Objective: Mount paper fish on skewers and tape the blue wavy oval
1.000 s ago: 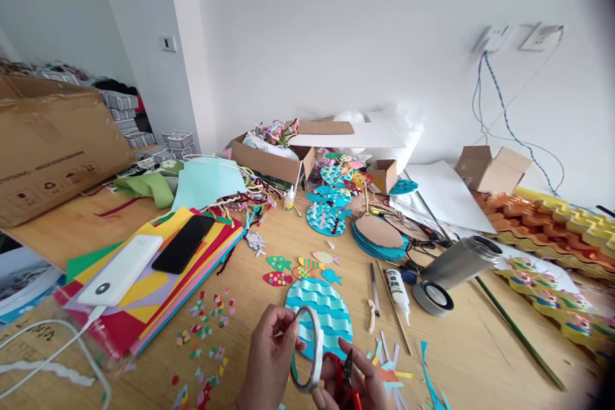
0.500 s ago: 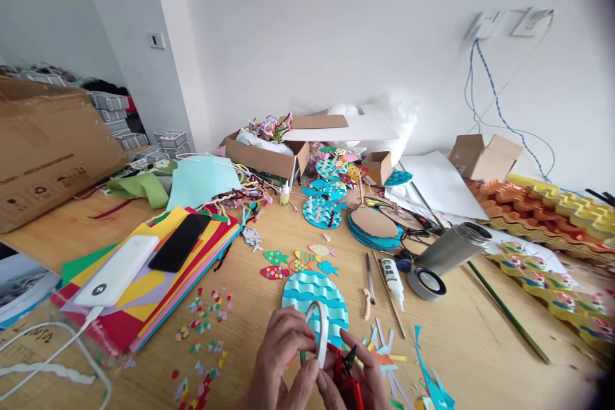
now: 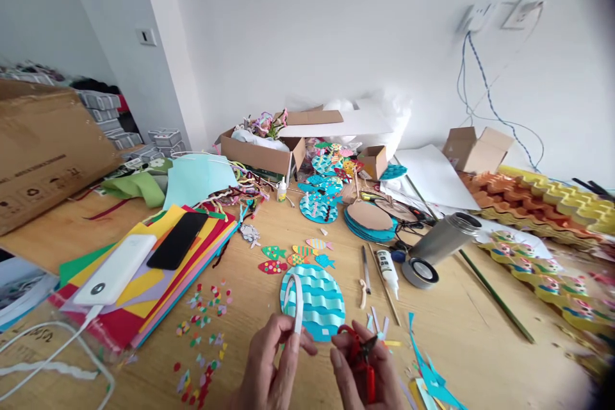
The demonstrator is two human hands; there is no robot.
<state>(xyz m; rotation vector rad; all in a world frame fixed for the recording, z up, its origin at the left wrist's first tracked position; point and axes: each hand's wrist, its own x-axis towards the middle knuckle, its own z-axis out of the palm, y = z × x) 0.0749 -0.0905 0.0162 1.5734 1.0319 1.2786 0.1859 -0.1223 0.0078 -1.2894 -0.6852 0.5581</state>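
Note:
My left hand (image 3: 273, 359) pinches a thin roll of white tape (image 3: 298, 307), which stands upright over the left part of a blue oval card (image 3: 314, 291) with wavy pale strips. A small white square (image 3: 325, 332) lies near the oval's lower edge. My right hand (image 3: 368, 371) is wrapped round small red-handled scissors (image 3: 369, 365), their dark blades pointing right. Several patterned paper fish (image 3: 303, 250) lie just beyond the oval.
Stacked coloured sheets (image 3: 139, 269) carry a phone (image 3: 177, 240) and a white power bank (image 3: 115, 269). Paper scraps (image 3: 206, 314) are strewn at left. A glue bottle (image 3: 387, 272), a steel flask (image 3: 444, 237) and a green stick (image 3: 497, 298) lie at right. Blue discs (image 3: 369, 218) are piled behind.
My hands have moved apart, the left drawing the tape leftward and the right taking the scissors rightward. The white square on the oval is now uncovered. The view has shifted slightly.

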